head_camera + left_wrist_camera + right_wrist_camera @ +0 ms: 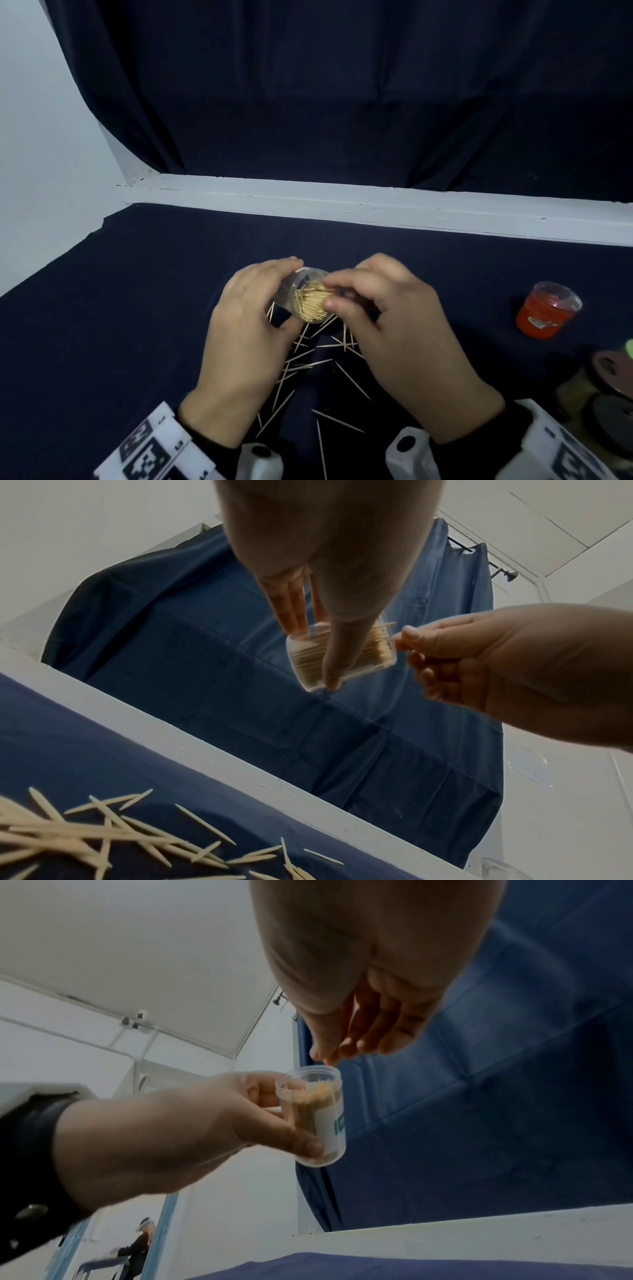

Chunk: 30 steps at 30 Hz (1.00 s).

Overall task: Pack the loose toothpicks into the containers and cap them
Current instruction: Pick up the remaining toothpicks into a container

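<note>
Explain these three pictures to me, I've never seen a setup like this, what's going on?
No machine: a person wears three cameras. The head view looks down at both hands; each wrist view looks along one hand. The left hand holds a clear jar packed with toothpicks. The right hand has its fingertips at the jar's open mouth; whether they pinch a toothpick is unclear. Loose toothpicks lie on the dark cloth. A red jar stands to the right.
</note>
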### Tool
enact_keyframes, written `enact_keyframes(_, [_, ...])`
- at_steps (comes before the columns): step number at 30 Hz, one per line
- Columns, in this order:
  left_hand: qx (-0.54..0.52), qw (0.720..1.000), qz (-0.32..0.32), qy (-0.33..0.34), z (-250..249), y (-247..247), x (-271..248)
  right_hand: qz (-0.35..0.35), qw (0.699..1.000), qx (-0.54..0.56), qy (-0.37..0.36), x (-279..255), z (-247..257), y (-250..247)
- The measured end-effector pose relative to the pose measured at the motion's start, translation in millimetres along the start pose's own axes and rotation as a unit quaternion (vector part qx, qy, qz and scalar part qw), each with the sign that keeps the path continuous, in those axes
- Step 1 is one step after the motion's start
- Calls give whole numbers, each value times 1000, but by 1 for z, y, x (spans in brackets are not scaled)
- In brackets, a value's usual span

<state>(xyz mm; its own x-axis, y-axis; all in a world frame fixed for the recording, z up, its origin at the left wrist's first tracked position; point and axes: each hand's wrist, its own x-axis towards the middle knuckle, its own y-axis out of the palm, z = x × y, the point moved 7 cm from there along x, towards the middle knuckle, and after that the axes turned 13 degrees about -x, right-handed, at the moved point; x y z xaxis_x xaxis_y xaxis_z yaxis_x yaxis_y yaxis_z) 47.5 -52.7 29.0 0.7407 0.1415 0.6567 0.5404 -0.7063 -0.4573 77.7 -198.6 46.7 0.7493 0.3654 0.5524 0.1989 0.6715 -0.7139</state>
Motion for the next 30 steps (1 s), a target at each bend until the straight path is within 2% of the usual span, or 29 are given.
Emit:
enact_keyframes(3, [-4, 1000, 12, 0, 1, 5, -1, 48, 997, -38, -49, -1, 6, 12])
enact_keyframes(8, [4, 1000, 19, 1, 1, 4, 0, -4, 992, -107, -68, 2, 8, 5])
enact_keyframes(12, [4, 1000, 21, -6, 4, 3, 0, 29, 979, -157, -128, -1, 20, 12])
enact_keyframes(17, [8, 1000, 22, -3, 5, 2, 0, -3, 976, -184, -120, 2, 14, 6])
enact_keyframes(19, [8, 1000, 23, -6, 5, 2, -1, 15, 977, -163, -136, 3, 17, 11])
enact_keyframes(21, [10, 999, 24, -19, 9, -2, 0, 32, 992, -74, -92, 11, 9, 8])
enact_keyframes(23, [16, 999, 17, -42, 18, -13, 1, 30, 999, 16, -2, 18, -11, -2])
enact_keyframes(24, [20, 998, 13, -55, 23, -20, 2, 52, 998, 9, 34, 19, -20, -3])
enact_keyframes(25, [24, 997, 10, -67, 27, -28, 1, 111, 992, -40, 54, 18, -27, 3])
enact_keyframes(26, [28, 997, 9, -76, 31, -34, 0, 196, 972, -111, 67, 11, -31, 14])
enact_keyframes(28, [35, 995, 8, -93, 37, -44, -3, 372, 894, -236, 75, -14, -34, 41])
enact_keyframes(30, [41, 993, 11, -109, 42, -49, -7, 454, 841, -292, 41, -37, -21, 61])
